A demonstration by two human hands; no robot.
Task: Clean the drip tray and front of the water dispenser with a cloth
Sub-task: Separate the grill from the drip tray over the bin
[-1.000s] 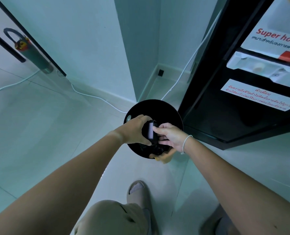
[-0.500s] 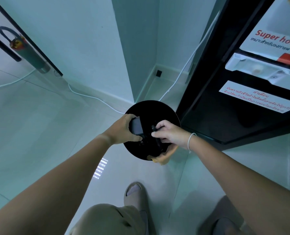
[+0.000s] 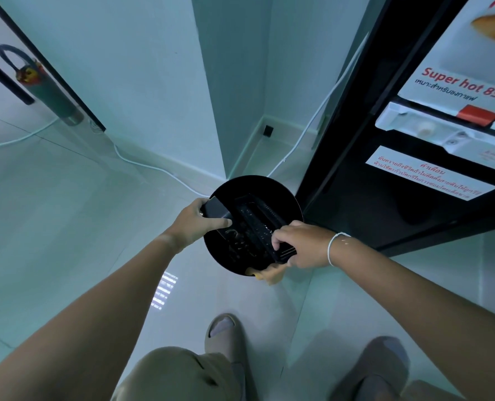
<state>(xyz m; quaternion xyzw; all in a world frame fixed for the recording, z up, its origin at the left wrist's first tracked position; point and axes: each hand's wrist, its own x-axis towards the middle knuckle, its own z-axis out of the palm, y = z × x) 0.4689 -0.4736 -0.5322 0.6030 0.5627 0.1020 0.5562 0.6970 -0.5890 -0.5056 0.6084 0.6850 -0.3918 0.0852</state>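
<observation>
Drip tray (image 3: 255, 224) over black bin (image 3: 286, 198); L hand (image 3: 195, 224), R hand (image 3: 301, 246) fingers clamped on ends.

White cable (image 3: 142, 163) trails along the skirting; round black bin (image 3: 286, 198) (floor-standing) nearby.

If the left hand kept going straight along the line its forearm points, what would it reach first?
The left hand points up and to the right, already gripping one end of the black drip tray. Straight on it would cross the round black bin beneath, then probably meet the water dispenser, though depth is unclear.
</observation>
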